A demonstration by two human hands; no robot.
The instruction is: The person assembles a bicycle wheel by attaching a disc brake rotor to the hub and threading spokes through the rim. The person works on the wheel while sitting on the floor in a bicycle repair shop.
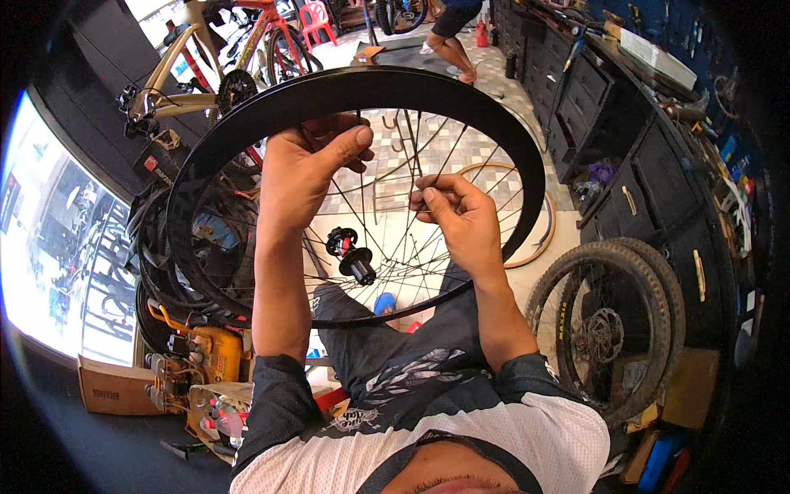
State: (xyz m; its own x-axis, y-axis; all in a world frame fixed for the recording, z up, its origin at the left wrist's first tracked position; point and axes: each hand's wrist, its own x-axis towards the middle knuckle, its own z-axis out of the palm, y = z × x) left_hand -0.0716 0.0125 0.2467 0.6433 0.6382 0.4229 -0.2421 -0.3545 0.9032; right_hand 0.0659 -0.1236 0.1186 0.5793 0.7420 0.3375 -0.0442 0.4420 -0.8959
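A black deep-rimmed bicycle wheel lies across my lap, with thin black spokes running from its rim to the hub. The hub is black with a red band and sits low, left of the wheel's middle. My left hand reaches through to the far inner side of the rim, its fingers curled and partly hidden, thumb beside a spoke end. Closer to the right, my right hand pinches a spoke between thumb and fingers, partway between rim and hub.
Two knobbly-tyred wheels stand at my right, below dark drawer cabinets. Bicycle frames and stacked tyres crowd the left, above a yellow compressor. A thin tan-edged tyre lies on the floor; another person's legs are beyond.
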